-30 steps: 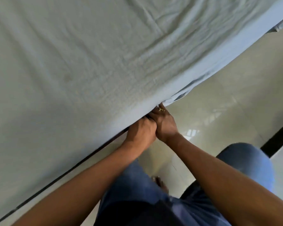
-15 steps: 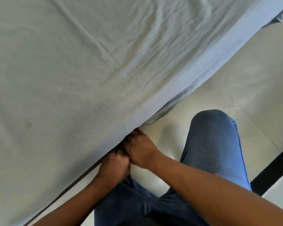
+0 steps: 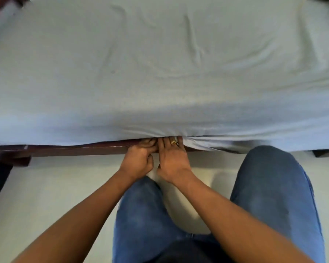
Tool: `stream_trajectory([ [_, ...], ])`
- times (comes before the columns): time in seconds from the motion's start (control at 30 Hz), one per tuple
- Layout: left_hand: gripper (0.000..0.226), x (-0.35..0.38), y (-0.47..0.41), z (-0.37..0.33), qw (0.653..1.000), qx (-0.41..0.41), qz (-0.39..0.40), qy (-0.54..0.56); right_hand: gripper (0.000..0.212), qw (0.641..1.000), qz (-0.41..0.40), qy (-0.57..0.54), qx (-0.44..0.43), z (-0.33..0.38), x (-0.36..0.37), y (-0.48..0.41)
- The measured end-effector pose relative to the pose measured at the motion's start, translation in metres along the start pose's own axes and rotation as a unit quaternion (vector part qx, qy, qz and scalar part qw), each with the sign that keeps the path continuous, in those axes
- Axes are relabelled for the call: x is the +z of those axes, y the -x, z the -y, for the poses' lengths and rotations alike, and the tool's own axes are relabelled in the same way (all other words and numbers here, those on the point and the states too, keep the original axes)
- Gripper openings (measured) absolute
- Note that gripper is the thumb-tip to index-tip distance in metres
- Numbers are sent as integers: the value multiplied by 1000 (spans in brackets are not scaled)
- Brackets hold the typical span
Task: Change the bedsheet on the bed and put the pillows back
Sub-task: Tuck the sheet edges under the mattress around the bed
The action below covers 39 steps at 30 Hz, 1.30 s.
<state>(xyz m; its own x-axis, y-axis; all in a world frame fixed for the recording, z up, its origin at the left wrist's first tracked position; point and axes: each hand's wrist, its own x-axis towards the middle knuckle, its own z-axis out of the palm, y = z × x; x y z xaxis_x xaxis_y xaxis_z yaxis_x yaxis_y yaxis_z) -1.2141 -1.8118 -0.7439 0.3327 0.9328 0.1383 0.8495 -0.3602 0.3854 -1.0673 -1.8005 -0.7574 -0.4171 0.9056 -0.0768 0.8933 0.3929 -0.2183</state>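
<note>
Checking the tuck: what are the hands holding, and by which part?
The bedsheet, at its lower edge: the right hand presses it with straight fingers; whether the left hand pinches it cannot be told.

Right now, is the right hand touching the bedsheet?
Touching. The head view shows the right hand with its fingertips pushed into the bunched edge of the bedsheet, just above the bed frame.

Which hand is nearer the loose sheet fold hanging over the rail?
Right. The right hand sits just beside the loose sheet fold, at its left end; the left hand is beyond it, farther left along the rail.
</note>
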Motion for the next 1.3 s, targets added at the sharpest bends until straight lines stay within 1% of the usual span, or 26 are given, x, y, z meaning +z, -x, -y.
stream_trajectory([
  [0.07,58,-1,3,-4,1000,-16,6,6,90,1000,20,-6,-3,2,-6,9],
  [0.13,58,-2,2,-2,999,-30,14,5,87,999,18,-39,-2,0,-15,10],
  [0.2,58,-2,0,1,999,-34,21,-7,75,997,1,-79,-13,-5,-20,14],
  [0.27,55,-4,0,4,999,-44,12,-8,64,994,-46,-95,-29,-11,-21,29],
  [0.33,52,0,3,2,999,-50,-1,-6,65,992,-95,-77,-32,-20,-15,48],
  [0.4,51,6,6,3,998,-62,-3,4,72,994,-110,-13,-7,-36,-11,53],
  [0.47,51,11,8,0,997,-72,10,-3,71,996,-67,52,20,-47,-15,40],
  [0.5,51,12,9,-5,997,-71,13,-13,67,997,-41,59,33,-49,-19,29],
  [0.6,50,11,20,-31,998,-53,-1,-26,47,996,18,19,85,-43,-32,6],
  [0.63,54,12,20,-36,998,-50,-7,-28,47,995,30,19,90,-42,-33,4],
  [0.67,58,13,15,-38,998,-52,-10,-24,51,995,39,22,86,-44,-35,5],
  [0.73,66,16,-1,-33,998,-56,-15,-18,62,998,36,20,53,-49,-37,16],
  [0.8,64,19,-14,-32,997,-65,7,-44,67,1000,-2,7,26,-52,-40,35],
  [0.87,54,20,-20,-34,995,-68,35,-60,72,999,-46,2,13,-54,-40,56],
  [0.9,52,20,-20,-34,995,-67,40,-64,73,999,-46,2,18,-57,-38,64],
  [1.0,56,14,-21,-47,988,-94,80,-92,76,997,-3,48,65,-78,-34,63],
  [1.07,44,9,-16,-61,986,-108,77,-103,66,995,-10,43,89,-86,-34,45],
  [1.1,43,7,-11,-71,988,-97,73,-96,58,994,-3,29,103,-86,-35,35],
  [1.17,54,14,-12,-80,996,-47,55,-55,50,992,23,15,122,-85,-38,22],
  [1.23,67,23,-24,-83,996,0,72,-51,58,995,25,13,99,-89,-41,29],
  [1.3,76,33,-38,-88,995,11,85,-56,72,998,4,8,69,-88,-49,54],
])
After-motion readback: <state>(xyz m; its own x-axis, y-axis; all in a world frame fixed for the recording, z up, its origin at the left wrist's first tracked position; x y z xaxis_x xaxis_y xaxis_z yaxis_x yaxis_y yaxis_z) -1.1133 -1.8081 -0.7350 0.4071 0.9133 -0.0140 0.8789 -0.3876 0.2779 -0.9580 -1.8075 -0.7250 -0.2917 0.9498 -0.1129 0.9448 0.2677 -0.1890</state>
